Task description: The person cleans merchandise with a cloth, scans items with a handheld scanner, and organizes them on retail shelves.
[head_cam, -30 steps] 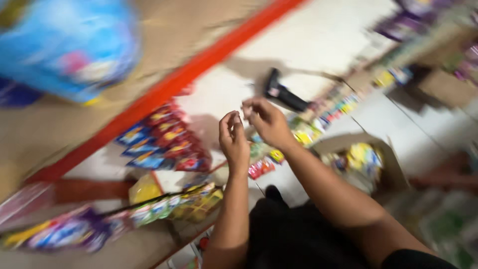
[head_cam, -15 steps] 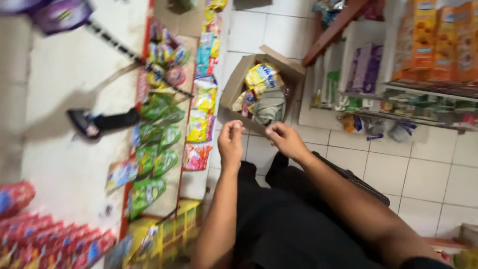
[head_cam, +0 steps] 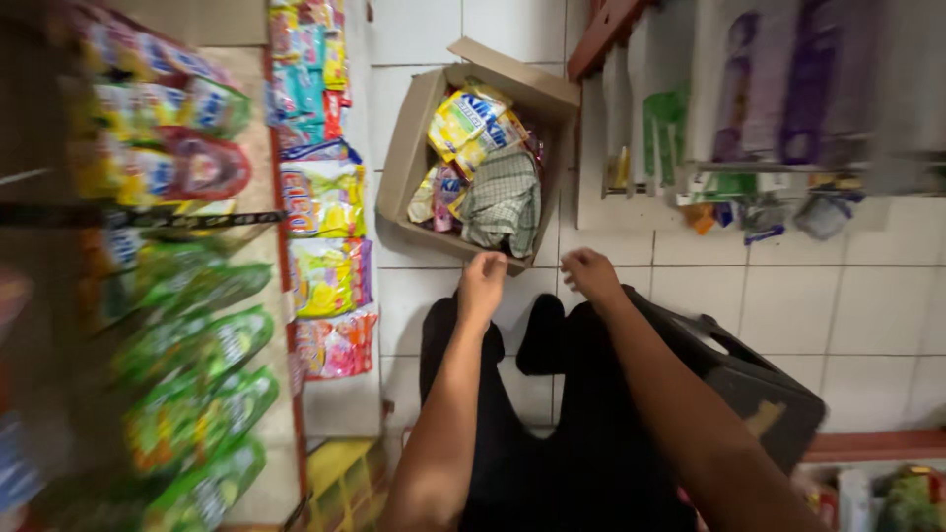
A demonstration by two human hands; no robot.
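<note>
Your left hand and right hand hover with fingers loosely curled, holding nothing you can make out. Just beyond your fingertips sits the open cardboard box, soft-walled with flaps splayed, stuffed with glossy crinkly packets and a checked cloth. Pull carelessly and the slick packets may slide out, or the thin flap may buckle.

Matt brown cardboard box top centre, checked woven cloth inside, glossy plastic snack packets left, smooth glazed floor tiles
</note>
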